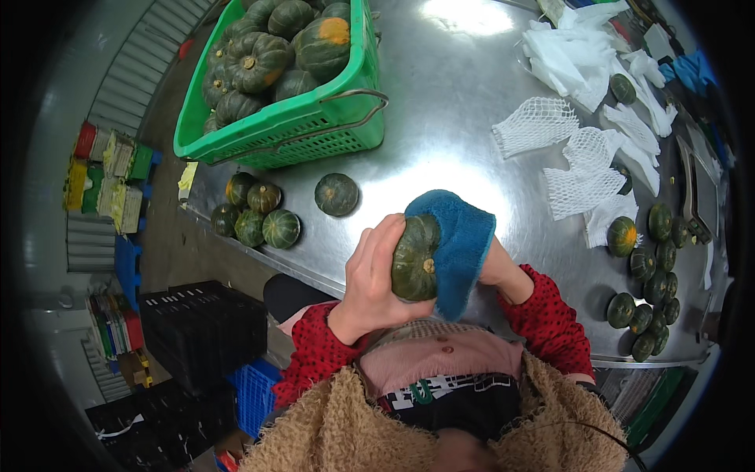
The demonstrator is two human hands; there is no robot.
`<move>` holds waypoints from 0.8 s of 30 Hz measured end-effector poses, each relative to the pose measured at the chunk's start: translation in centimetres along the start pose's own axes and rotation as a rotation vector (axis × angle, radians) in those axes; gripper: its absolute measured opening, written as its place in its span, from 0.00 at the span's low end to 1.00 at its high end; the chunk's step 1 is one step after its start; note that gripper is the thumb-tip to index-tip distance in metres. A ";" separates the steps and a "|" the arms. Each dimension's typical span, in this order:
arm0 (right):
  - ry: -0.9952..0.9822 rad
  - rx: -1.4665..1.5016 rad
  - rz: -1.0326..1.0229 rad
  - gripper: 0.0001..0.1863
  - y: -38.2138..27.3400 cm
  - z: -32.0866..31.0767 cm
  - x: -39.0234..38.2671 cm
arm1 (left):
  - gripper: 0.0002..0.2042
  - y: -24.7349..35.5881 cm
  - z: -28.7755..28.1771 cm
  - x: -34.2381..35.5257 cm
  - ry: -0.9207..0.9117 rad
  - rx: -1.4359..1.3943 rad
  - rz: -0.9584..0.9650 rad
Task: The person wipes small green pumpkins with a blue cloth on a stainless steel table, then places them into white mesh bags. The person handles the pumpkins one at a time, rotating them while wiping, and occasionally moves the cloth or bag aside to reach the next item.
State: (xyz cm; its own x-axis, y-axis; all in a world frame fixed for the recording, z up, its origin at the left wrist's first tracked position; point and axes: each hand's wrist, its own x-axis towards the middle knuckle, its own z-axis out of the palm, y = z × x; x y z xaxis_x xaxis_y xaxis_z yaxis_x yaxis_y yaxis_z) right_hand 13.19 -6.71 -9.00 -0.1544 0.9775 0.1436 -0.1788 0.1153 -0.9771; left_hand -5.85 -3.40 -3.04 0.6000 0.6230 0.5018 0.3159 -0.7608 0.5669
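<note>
My left hand is wrapped round a small dark green pumpkin, its stem end turned to the right. A blue cloth lies against the pumpkin's right side. Behind the cloth, my right hand grips it, with the fingers mostly hidden by the fabric. Both hands are above the near edge of the metal table. One loose pumpkin sits on the table just left of and beyond my left hand.
A green crate heaped with pumpkins stands far left, several small pumpkins before it. White foam net sleeves and more pumpkins lie at right, near a scale-like device. Black crates stand on the floor left.
</note>
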 end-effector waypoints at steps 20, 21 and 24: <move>0.003 0.074 0.042 0.22 -1.3 -0.5 0.6 | 0.45 -0.8 0.0 -0.2 0.047 -0.045 -0.074; 0.078 0.125 0.074 0.22 -1.2 0.1 0.2 | 0.44 -0.9 0.5 -0.5 0.096 -0.027 -0.084; 0.021 0.015 -0.037 0.21 1.0 0.9 0.0 | 0.44 0.1 2.2 -1.2 0.220 0.107 -0.106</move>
State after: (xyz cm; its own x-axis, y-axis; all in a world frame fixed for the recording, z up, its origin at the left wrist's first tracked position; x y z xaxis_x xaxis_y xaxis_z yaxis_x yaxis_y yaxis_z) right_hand 12.17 -6.71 -9.85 -0.1275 0.9761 0.1760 -0.1989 0.1486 -0.9687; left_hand -4.93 -4.61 -5.02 0.3892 0.7159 0.5797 0.4515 -0.6968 0.5574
